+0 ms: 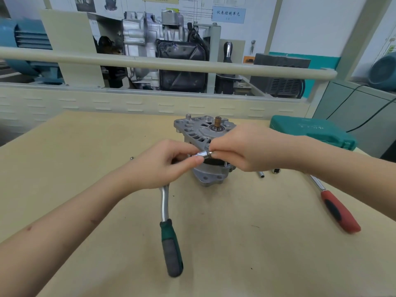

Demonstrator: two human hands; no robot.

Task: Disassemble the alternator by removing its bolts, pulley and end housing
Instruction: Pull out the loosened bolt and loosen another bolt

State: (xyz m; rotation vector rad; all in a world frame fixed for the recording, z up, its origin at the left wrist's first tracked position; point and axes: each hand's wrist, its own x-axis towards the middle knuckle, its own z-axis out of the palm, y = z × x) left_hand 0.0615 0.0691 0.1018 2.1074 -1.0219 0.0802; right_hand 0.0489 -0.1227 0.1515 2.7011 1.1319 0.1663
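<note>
1 alternator (205,133) stands upright on the tan worktop (85,146), a grey cast-metal body with a slotted end housing on top and a brass-coloured shaft end rising from its centre bearing. Counted: 2 ratchet handles, 1 green-and-grey (171,247) and 1 red (339,213), 2 small loose sockets (261,174) to the right and 1 closed green tool case (310,130). Directly in front of the alternator, the 2 hands meet: the left hand (158,166) grips the green ratchet's head and the right hand (240,146) pinches a small silver socket (203,154) between them
</note>
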